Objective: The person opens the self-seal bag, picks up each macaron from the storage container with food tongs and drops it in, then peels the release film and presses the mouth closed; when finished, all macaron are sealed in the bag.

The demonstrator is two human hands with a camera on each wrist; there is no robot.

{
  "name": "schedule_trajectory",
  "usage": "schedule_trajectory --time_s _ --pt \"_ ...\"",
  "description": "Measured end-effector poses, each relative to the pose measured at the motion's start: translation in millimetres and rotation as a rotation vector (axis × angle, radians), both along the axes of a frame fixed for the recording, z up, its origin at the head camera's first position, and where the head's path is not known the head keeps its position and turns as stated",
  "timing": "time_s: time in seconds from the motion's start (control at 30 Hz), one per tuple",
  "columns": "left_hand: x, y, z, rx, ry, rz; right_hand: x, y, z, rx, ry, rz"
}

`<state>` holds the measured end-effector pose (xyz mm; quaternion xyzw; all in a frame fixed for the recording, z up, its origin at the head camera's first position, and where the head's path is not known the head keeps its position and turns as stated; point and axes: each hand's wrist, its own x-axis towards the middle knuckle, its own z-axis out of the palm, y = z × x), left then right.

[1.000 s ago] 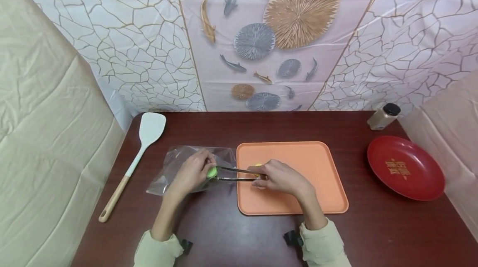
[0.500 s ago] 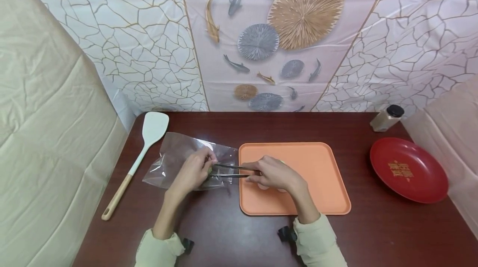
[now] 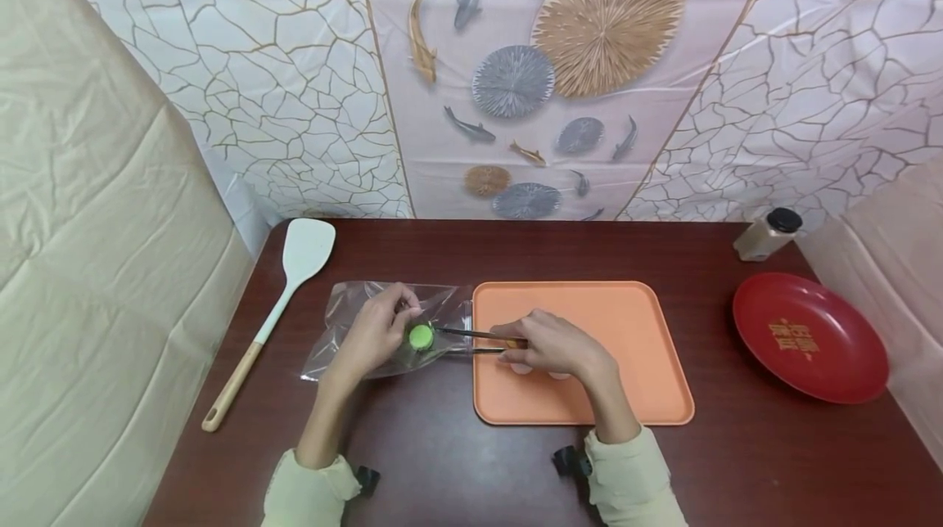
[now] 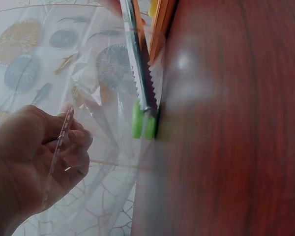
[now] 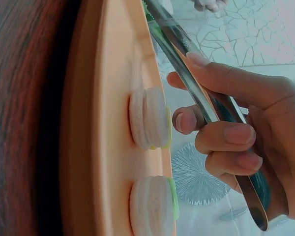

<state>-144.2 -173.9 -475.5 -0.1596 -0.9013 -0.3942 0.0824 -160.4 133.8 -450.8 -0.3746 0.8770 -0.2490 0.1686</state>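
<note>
My left hand (image 3: 401, 318) pinches the upper edge of a clear plastic bag (image 3: 354, 322) lying on the dark wooden table. In the left wrist view the left hand's fingers (image 4: 76, 142) hold the film up. My right hand (image 3: 512, 339) grips metal tongs (image 3: 471, 337) whose tips clamp a green macaron (image 3: 421, 336) at the bag's mouth. The macaron (image 4: 143, 120) shows through the plastic, standing on edge on the table. Under the right hand (image 5: 211, 132), two pale macarons (image 5: 150, 118) (image 5: 152, 204) lie on the orange tray (image 3: 626, 331).
A white spatula (image 3: 272, 318) with a wooden handle lies left of the bag. A red plate (image 3: 810, 336) sits at the right edge, and a small black-capped jar (image 3: 766, 234) stands behind it. Fabric walls close in on three sides.
The bag's edge was lifted half a second ago and now lies lower. The green macaron, then hidden behind my left hand, shows again at the bag's mouth, still in the tongs.
</note>
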Motion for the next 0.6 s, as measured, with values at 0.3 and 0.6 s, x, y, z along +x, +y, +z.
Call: schedule_trajectory --time_s 0.3,0.6 --pt "-3.1 3.2 -9.2 0.067 0.029 -0.108 -4.2 -6.4 5.6 -0.036 -0.019 -0.001" --pt "-5.8 1.2 -18.3 0.164 0.055 -0.197 -3.6 -10.1 3.3 0.004 -0.014 -0.012"
